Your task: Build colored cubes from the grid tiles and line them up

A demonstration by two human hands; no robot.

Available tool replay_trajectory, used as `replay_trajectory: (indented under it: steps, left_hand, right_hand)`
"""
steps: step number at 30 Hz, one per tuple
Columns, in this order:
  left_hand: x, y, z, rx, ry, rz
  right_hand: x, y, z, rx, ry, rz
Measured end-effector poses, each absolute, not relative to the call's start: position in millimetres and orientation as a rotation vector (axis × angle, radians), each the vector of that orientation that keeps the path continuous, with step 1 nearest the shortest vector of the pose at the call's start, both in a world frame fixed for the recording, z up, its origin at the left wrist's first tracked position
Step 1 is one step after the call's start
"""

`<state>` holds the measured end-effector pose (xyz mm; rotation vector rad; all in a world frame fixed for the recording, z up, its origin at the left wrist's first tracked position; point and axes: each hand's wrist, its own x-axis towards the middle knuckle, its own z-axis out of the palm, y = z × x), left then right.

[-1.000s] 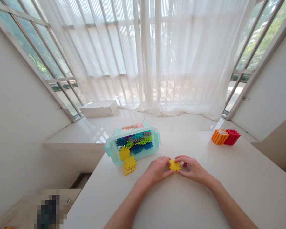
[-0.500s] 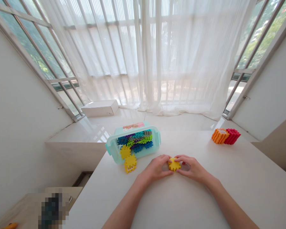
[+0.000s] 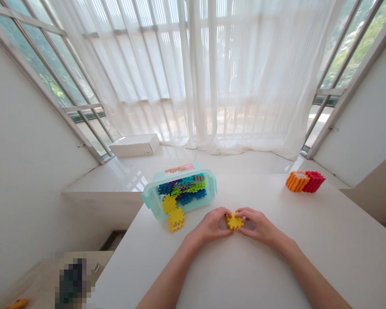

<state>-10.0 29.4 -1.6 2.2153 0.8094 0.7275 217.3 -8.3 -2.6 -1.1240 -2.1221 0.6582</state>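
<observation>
My left hand (image 3: 210, 226) and my right hand (image 3: 256, 225) meet over the white table (image 3: 244, 274), their fingertips pinching a small yellow star-edged plastic interlocking piece (image 3: 234, 222) from both sides. Its underside is hidden by my fingers. To the left stands a tipped, translucent aqua plastic box (image 3: 151, 201) packed with blue, green, purple and grey pieces. Two more yellow pieces (image 3: 176, 219) lean against its front wall, one above the other. At the far right, an orange ridged block (image 3: 297, 181) touches a red ridged block (image 3: 314, 181).
The table's left edge runs diagonally from the aqua box to the bottom of the view. Behind the table lies a glossy white sill (image 3: 238, 163) holding a white cardboard box (image 3: 135, 145), with sheer curtains beyond. A pixelated object (image 3: 71, 281) sits low left.
My hands remain pinched on the yellow piece, with only a slight shift. The whole view has drifted a little, so the objects sit slightly higher in the picture.
</observation>
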Motion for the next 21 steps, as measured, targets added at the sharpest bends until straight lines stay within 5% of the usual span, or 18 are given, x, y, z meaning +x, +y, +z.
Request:
replay_trajectory:
  steps: [21]
  left_hand:
    - [-9.5,30.6,-3.3,2.215,0.779,0.746]
  right_hand:
    - [218.3,-9.0,-0.5,-1.163,-2.171,0.562]
